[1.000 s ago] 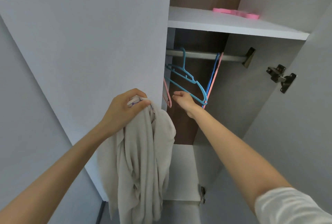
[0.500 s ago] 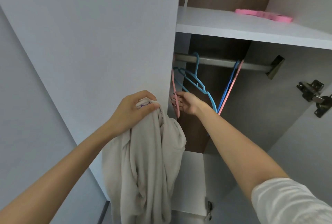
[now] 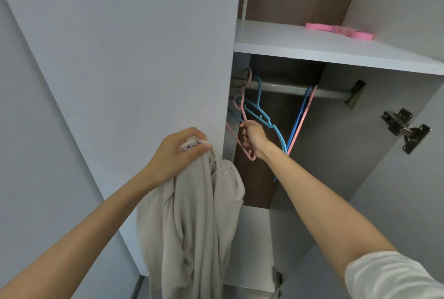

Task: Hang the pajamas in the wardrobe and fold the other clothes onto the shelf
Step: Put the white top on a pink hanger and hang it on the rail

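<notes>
Beige pajamas [image 3: 192, 222] hang bunched from left hand [image 3: 175, 152], fingers clenched on collar, just before door [image 3: 144, 58]. Right hand [image 3: 254, 139] farther in, fingers grasping pink hanger [image 3: 242, 109]; hook at rail [image 3: 288, 88] left end. Blue hanger [image 3: 264, 118] just right.

The grey metal rail [image 3: 288, 88] passes out of sight at its left end behind the white wardrobe door [image 3: 144, 58], which also covers part of the pink plastic hanger [image 3: 243, 111]. The bottom edge cuts off the beige cloth garment [image 3: 192, 226]. Its white label [image 3: 192, 147], half covered by the left grip [image 3: 173, 154], carries print too small to read. The flat pink object [image 3: 336, 31] on the white shelf [image 3: 312, 46] cannot be identified.
</notes>
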`<state>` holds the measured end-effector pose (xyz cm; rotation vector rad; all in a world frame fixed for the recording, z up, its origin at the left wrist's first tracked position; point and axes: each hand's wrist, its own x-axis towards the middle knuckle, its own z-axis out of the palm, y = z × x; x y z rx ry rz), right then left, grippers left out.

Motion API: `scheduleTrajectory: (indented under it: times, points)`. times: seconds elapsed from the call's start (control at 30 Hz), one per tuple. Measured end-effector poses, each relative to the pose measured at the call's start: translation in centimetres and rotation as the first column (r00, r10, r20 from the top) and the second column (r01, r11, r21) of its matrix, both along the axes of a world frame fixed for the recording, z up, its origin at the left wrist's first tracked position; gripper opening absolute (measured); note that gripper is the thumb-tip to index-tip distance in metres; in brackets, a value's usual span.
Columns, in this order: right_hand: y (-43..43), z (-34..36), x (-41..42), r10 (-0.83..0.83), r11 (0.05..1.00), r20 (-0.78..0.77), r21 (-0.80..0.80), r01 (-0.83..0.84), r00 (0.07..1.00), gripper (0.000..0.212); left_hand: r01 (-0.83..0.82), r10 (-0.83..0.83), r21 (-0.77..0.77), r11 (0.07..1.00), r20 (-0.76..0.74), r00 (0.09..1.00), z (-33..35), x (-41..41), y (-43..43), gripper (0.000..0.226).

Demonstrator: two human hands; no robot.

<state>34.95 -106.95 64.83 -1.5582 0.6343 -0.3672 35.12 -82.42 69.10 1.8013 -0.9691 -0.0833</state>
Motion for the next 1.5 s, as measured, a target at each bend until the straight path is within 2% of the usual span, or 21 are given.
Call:
scheduleTrajectory:
  times: [0.2, 0.37, 0.5, 0.7, 0.83, 0.93, 1.0, 1.13, 1.2, 1.27, 1.33, 1.5]
  points:
    - [2.1, 1.2, -4.8, -0.024, 1.000, 0.034, -0.005, 0.024, 0.999, 0.023, 0.027, -0.028, 0.015, 1.000, 0.031, 0.999, 0.4, -1.5, 1.7, 0.006]
    - [5.7, 1.4, -10.9, -0.049, 0.988, 0.085, -0.140, 0.060, 0.995, 0.023, 0.060, -0.061, 0.008, 0.998, 0.041, 0.997, 0.5, -2.9, 4.0, 0.008]
    - [10.2, 1.0, -16.4, -0.182, 0.923, 0.190, -0.305, 0.235, 0.965, 0.021, 0.109, -0.110, 0.021, 0.994, 0.045, 0.993, 0.0, -4.6, 5.9, 0.008]
    - [14.6, 1.1, -22.8, -0.305, 0.838, 0.378, -0.330, 0.435, 0.874, 0.019, 0.146, -0.149, 0.051, 0.988, 0.067, 0.986, -1.0, -7.2, 7.3, 0.007]
    - [14.5, 1.3, -25.4, -0.412, 0.787, 0.273, -0.374, 0.490, 0.869, 0.012, 0.171, -0.176, 0.060, 0.983, 0.093, 0.980, -1.0, -9.6, 8.1, 0.007]
    - [13.6, 0.9, -27.0, -0.439, 0.798, 0.122, -0.402, 0.449, 0.890, 0.012, 0.163, -0.170, 0.076, 0.984, 0.098, 0.981, -0.8, -11.2, 8.6, 0.008]
    - [13.3, 0.4, -28.4, -0.407, 0.822, 0.083, -0.401, 0.404, 0.910, 0.013, 0.149, -0.157, 0.088, 0.985, 0.096, 0.983, -0.7, -12.4, 8.8, 0.007]
    - [13.3, -0.1, -31.1, -0.350, 0.873, 0.126, -0.316, 0.372, 0.928, 0.008, 0.130, -0.134, 0.078, 0.988, 0.055, 0.989, -0.9, -15.0, 9.5, 0.007]
    - [13.5, -0.2, -32.6, -0.322, 0.895, 0.158, -0.270, 0.355, 0.933, 0.017, 0.118, -0.121, 0.085, 0.989, 0.040, 0.992, -1.0, -16.4, 9.9, 0.007]
    - [14.0, -0.2, -34.0, -0.258, 0.903, 0.142, -0.316, 0.291, 0.956, 0.027, 0.099, -0.102, 0.082, 0.992, 0.035, 0.994, -1.3, -17.9, 10.3, 0.007]
    - [14.7, -0.2, -35.1, -0.175, 0.920, 0.143, -0.329, 0.213, 0.974, 0.027, 0.075, -0.079, 0.080, 0.994, 0.041, 0.996, -1.6, -19.3, 10.8, 0.006]
    - [16.9, -0.8, -36.8, 0.008, 0.994, 0.080, -0.108, 0.001, 0.997, 0.010, 0.036, -0.038, 0.057, 0.998, 0.043, 0.998, -2.4, -22.0, 12.8, 0.009]
